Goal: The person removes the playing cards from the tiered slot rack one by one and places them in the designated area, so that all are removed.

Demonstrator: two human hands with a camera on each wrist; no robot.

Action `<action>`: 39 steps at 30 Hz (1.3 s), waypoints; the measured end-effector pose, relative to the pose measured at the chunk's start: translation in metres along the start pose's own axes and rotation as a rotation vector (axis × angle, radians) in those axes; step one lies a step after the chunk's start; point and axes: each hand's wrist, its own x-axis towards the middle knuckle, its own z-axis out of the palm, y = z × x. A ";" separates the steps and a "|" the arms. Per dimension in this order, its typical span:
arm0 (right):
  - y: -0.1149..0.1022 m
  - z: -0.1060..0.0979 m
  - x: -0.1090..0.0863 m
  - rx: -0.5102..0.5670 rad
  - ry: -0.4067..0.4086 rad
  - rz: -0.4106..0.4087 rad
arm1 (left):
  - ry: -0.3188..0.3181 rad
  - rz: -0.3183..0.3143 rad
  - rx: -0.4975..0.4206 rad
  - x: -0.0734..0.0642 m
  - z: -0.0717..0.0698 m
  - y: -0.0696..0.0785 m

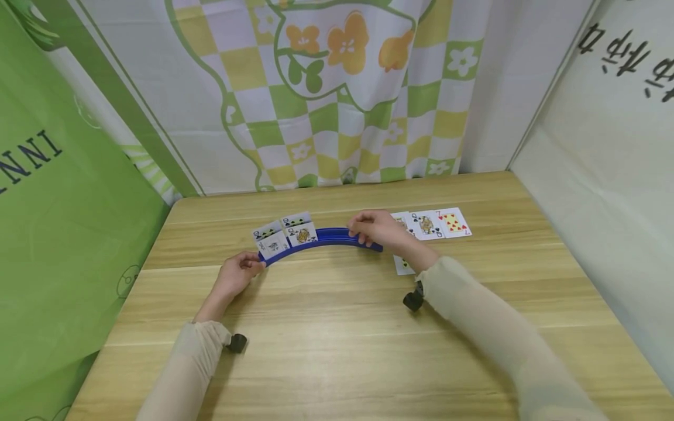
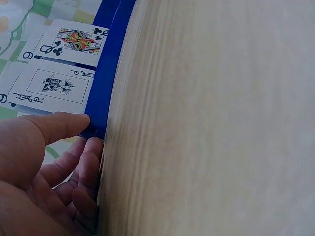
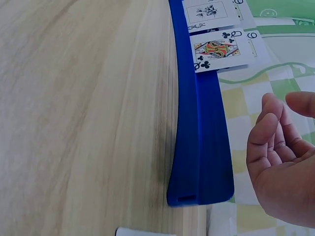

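Note:
A curved blue card holder [image 1: 334,236] stands on the table. In its left part are a joker [image 2: 55,87] and a queen of clubs [image 2: 76,42], with two black-suit number cards [image 1: 295,220] behind them. My left hand [image 1: 238,273] pinches the holder's left end between thumb and fingers. Over the holder's right part hovers my right hand [image 1: 380,229]. The right wrist view shows that hand [image 3: 283,152] apart from the holder, its fingers loosely bent and nothing between them.
Right of the holder, face-up cards lie in a row, among them a seven of hearts [image 1: 453,223] and a face card [image 1: 426,225]. Another card [image 1: 402,266] lies partly hidden under the right wrist. A patterned curtain [image 1: 337,128] hangs behind the wooden table [image 1: 326,339].

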 end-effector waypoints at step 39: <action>-0.010 0.038 0.029 0.012 -0.006 -0.028 | -0.005 -0.014 -0.002 0.000 -0.001 0.000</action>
